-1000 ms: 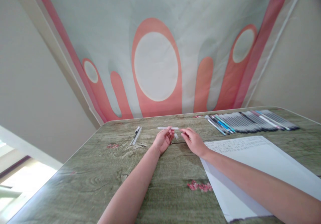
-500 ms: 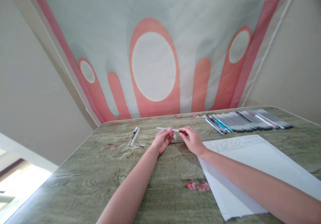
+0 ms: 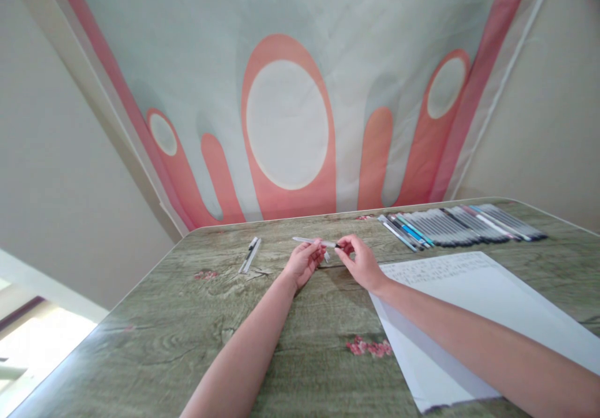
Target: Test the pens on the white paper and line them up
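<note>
Above the middle of the table, a slim whitish pen point(image 3: 332, 243) with a dark right end is held level between both hands. My left hand point(image 3: 304, 263) is closed around its barrel, thumb on top. A small pale piece point(image 3: 327, 257), perhaps a cap, shows by the left fingers; whether they hold it I cannot tell. My right hand point(image 3: 360, 265) pinches the pen's dark end between thumb and fingers. Left of the hands, a pen in parts point(image 3: 250, 255), clear and black, lies on the table.
A long row of pens point(image 3: 464, 225), mostly grey with some blue and green ones, lies at the back right. White paper point(image 3: 450, 318) with handwriting along its top is under my right forearm. The wood-patterned table point(image 3: 187, 330) meets a patterned sheet point(image 3: 285, 124) behind.
Both hands stay almost in place. Slightly more of the pen's dark end shows between the hands, and the right fingers have shifted a little.
</note>
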Tool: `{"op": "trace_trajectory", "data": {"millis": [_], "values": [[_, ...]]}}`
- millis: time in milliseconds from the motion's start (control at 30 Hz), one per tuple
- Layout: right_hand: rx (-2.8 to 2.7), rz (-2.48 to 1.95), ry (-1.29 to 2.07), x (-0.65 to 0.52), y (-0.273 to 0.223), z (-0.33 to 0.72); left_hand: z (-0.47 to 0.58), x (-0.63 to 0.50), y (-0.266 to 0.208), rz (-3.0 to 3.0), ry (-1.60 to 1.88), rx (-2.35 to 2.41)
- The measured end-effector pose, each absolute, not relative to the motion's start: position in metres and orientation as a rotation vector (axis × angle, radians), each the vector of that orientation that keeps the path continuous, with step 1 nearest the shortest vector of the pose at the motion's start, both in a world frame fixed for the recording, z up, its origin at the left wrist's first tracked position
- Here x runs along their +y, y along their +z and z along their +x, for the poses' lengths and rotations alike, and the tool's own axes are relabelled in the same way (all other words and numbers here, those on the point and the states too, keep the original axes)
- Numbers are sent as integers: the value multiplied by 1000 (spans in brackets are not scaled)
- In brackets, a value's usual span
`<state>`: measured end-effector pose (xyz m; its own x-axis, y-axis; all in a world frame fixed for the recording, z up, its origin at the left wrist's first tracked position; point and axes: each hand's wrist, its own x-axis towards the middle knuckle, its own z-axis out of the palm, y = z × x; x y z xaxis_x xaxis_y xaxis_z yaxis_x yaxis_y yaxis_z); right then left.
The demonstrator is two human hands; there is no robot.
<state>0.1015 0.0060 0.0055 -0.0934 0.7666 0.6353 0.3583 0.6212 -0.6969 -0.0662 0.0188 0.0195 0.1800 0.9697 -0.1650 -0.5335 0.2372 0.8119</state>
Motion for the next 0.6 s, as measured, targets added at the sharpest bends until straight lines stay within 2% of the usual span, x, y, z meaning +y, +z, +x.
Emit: {"op": "trace_trajectory", "data": {"millis": [333,600], "values": [[-1770,-874,373,3,13,103,-67,19,19,652,1196,761],[-1638,-883,660,5,8,102,-67,19,20,660,1189,774]]}}
